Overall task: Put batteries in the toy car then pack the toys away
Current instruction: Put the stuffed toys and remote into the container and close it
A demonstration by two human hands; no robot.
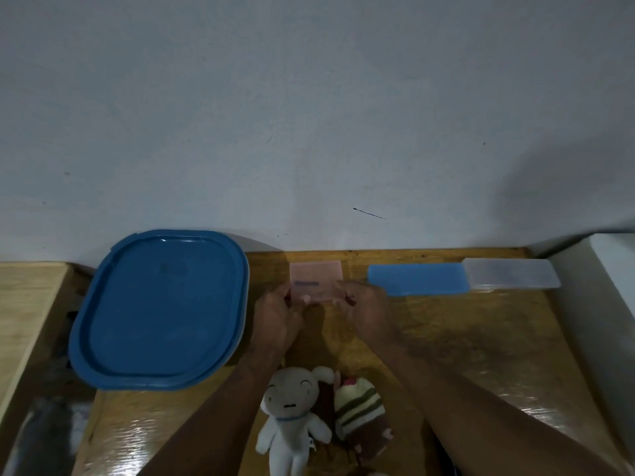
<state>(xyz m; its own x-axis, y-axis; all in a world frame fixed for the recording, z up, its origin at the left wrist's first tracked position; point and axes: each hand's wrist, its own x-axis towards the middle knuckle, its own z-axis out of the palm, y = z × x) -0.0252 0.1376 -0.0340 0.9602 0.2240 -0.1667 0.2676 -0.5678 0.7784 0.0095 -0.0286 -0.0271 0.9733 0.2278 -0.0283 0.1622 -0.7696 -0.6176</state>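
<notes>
Single head-worn camera, wide-angle, facing forward and down. Close range: forearms [498, 424] enter from bottom edge, left grip [275, 321] and right grip [367, 314] pinch pink box [316, 276] near frame centre. Table [481, 338] under grips; wall [309, 115] beyond them fills upper half.

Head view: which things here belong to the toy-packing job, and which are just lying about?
Job: pink case, held by left hand and right hand; white plush; striped plush; likely blue-lidded tub.
Lying about: blue case; clear case, both untouched.
</notes>
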